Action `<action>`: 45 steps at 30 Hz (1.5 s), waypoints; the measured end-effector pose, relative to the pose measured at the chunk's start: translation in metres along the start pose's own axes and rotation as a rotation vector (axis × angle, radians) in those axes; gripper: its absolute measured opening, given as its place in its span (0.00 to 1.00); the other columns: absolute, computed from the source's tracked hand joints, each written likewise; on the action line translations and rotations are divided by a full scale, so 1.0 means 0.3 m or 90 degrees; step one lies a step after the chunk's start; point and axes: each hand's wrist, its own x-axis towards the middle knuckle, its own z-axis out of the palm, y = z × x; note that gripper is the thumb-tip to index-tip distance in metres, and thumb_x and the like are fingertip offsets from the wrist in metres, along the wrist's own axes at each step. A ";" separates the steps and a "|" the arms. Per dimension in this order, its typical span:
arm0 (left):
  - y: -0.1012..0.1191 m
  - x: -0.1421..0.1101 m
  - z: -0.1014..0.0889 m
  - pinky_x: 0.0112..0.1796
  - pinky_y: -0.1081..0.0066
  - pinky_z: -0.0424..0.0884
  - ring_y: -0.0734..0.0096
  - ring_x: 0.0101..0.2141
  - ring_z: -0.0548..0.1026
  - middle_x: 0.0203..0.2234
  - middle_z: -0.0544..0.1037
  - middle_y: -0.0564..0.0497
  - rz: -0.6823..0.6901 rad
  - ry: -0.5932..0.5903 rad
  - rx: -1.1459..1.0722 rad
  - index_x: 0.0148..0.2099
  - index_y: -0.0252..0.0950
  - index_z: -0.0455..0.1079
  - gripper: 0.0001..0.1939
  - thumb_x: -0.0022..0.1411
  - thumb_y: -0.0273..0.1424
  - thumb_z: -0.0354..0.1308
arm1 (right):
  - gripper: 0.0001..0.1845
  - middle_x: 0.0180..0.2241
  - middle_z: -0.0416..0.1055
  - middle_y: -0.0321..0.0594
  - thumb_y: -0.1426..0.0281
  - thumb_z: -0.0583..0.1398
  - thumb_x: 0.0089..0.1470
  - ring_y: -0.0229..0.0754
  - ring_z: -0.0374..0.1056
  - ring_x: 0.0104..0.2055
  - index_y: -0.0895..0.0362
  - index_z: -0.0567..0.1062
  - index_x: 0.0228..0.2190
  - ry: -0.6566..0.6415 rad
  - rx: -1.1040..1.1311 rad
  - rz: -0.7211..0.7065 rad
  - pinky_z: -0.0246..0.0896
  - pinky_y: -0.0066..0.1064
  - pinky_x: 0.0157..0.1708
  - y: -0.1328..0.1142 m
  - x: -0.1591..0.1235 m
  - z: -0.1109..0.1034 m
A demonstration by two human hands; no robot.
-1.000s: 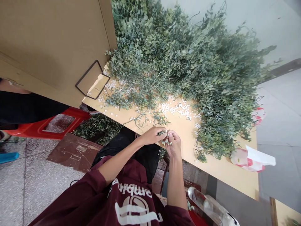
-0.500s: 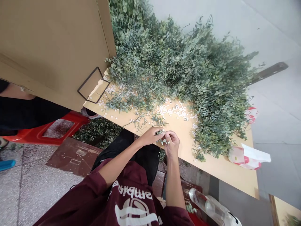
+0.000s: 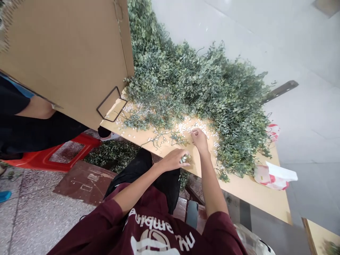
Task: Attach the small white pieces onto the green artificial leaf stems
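My left hand (image 3: pixel 174 160) is shut on a small sprig of artificial green leaves (image 3: pixel 185 158) above the near edge of a pale wooden tabletop (image 3: pixel 239 187). My right hand (image 3: pixel 199 139) reaches across the board, its fingertips pinched together at a scattered patch of tiny white beads or buds (image 3: pixel 190 126). I cannot tell whether those fingers hold one. A large heap of artificial eucalyptus-like foliage (image 3: pixel 202 85) lies just beyond both hands, and a loose wiry stem (image 3: pixel 159 140) rests on the board to their left.
A large cardboard sheet (image 3: pixel 61 60) with a dark wire loop (image 3: pixel 111 104) stands at the left. A person in black (image 3: pixel 34 122) sits beside a red plastic stool (image 3: pixel 70 152). A red-and-white plastic bag (image 3: pixel 271 177) lies at the table's right end.
My right hand has moved away from my left hand and out to the white beads. My left hand still grips the sprig, and the whole view has shifted slightly.
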 end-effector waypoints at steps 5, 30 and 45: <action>-0.013 0.008 0.026 0.48 0.65 0.63 0.61 0.41 0.72 0.37 0.74 0.46 0.082 -0.042 0.152 0.43 0.34 0.65 0.08 0.67 0.35 0.55 | 0.04 0.21 0.67 0.37 0.75 0.57 0.51 0.36 0.63 0.23 0.59 0.70 0.25 -0.030 -0.059 0.023 0.56 0.23 0.28 -0.018 0.047 -0.003; 0.021 -0.013 -0.052 0.44 0.73 0.67 0.66 0.41 0.74 0.37 0.77 0.48 -0.074 0.049 -0.330 0.43 0.32 0.73 0.18 0.63 0.43 0.56 | 0.19 0.25 0.70 0.36 0.61 0.71 0.45 0.33 0.67 0.24 0.59 0.73 0.32 -0.128 0.682 0.066 0.68 0.25 0.28 0.099 -0.444 0.040; 0.032 -0.019 -0.064 0.40 0.75 0.66 0.71 0.35 0.71 0.31 0.74 0.50 -0.064 0.054 -0.374 0.37 0.31 0.70 0.17 0.64 0.42 0.54 | 0.20 0.22 0.57 0.29 0.60 0.70 0.46 0.27 0.52 0.19 0.57 0.66 0.30 -0.143 0.807 0.099 0.56 0.20 0.19 0.077 -0.447 0.123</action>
